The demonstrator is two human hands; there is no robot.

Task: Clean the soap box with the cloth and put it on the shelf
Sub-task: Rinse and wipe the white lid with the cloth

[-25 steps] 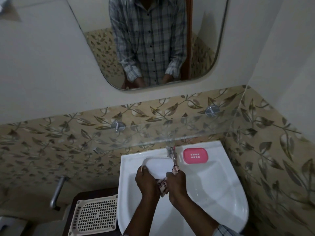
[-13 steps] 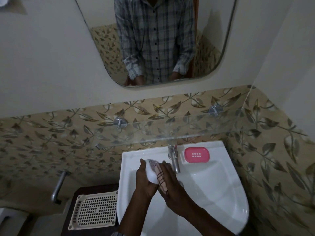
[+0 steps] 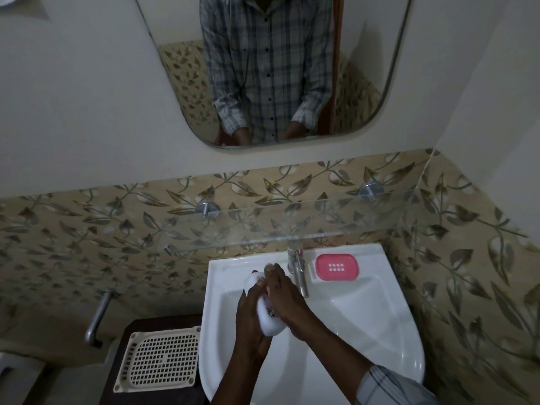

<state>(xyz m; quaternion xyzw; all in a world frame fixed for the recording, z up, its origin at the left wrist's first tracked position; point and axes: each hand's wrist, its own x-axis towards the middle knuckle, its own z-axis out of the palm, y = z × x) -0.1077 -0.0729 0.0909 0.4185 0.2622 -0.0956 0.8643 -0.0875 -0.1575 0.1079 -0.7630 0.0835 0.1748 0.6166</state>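
Gripping the white soap box [image 3: 270,318] from the left, the left hand [image 3: 250,314] has its fingers wrapped round the box's edge, holding it tilted above the white sink [image 3: 350,325]. The right hand [image 3: 285,299] lies flat across the box's top, fingers curled down and pressing the patterned cloth [image 3: 271,311] against it; only a scrap of cloth peeks out between hand and box. Both forearms reach in from the bottom edge, a plaid cuff [image 3: 388,387] on the right one. Count it up: two hands, one white box, one cloth. One pink soap dish [image 3: 336,266] sits on the sink's back ledge, just right of the single chrome tap [image 3: 298,268]. One glass shelf [image 3: 292,226] runs above the sink on two round metal mounts. One cream perforated tray [image 3: 159,359] rests to the sink's left. One mirror [image 3: 271,68] hangs above.
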